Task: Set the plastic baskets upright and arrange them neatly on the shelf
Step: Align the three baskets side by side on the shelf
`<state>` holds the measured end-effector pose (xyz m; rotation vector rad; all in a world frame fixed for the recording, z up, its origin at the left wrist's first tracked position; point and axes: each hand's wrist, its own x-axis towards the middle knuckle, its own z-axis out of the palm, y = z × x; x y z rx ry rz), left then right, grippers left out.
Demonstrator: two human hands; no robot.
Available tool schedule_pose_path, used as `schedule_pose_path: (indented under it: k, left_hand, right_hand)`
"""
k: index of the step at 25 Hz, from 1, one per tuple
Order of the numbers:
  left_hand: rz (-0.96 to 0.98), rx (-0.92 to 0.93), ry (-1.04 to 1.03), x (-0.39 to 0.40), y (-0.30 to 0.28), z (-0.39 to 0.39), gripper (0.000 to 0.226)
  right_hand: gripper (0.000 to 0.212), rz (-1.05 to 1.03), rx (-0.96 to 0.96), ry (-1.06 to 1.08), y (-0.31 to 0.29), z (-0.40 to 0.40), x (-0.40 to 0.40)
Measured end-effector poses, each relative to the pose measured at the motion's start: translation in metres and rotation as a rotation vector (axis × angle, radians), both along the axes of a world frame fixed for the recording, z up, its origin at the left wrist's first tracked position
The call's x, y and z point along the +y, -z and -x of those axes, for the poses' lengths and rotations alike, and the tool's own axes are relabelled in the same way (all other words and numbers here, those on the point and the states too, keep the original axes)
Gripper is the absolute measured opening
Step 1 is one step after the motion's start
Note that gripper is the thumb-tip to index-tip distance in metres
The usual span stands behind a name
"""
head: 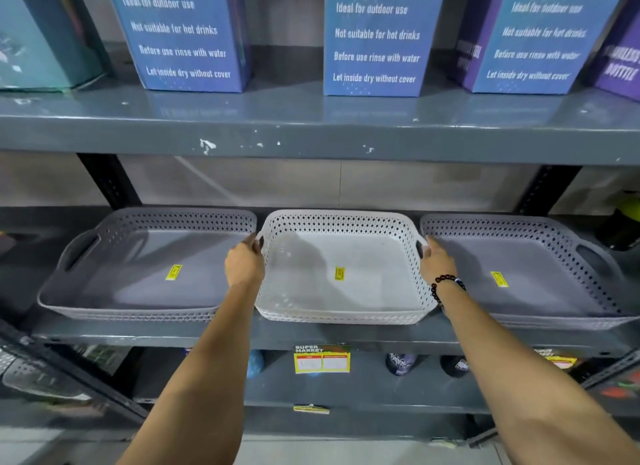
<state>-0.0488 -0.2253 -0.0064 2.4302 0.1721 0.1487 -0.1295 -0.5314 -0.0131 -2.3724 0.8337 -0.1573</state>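
While the white basket at shelf centre is gripped by its side handles in the left hand and right hand, the grey baskets at three and nine o'clock could be knocked askew by a crooked push.

Shop aisle — metal shelf rack. "Super Market" price tag clipped below it, boxed bottles on top.

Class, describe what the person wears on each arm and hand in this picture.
Both forearms are bare, with no sleeves showing and no gloves. The right hand has a bracelet of dark round beads at the wrist. The left hand and its wrist carry nothing visible.
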Motion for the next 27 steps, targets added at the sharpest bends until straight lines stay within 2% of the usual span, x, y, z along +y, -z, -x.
schedule_pose_path:
  k: [6,12,20,27]
  left_hand:
    - [0.015,-0.004,0.034,0.003,-0.001,0.000,0.039]
    - [-0.022,0.044,0.078,-0.003,-0.003,0.004,0.042]
    - [0.187,0.096,0.003,-0.003,-0.001,0.000,0.047]
    - [0.159,0.071,0.028,0.000,0.012,-0.007,0.043]
  right_hand:
    - [0.047,0.042,0.011,-0.003,0.002,-0.001,0.001]
    - [0.050,0.241,-0.018,-0.059,0.004,0.007,0.011]
    - [0.059,0.201,0.028,-0.045,-0.004,0.006,0.010]
    - [0.060,0.167,0.058,-0.043,-0.012,0.011,0.014]
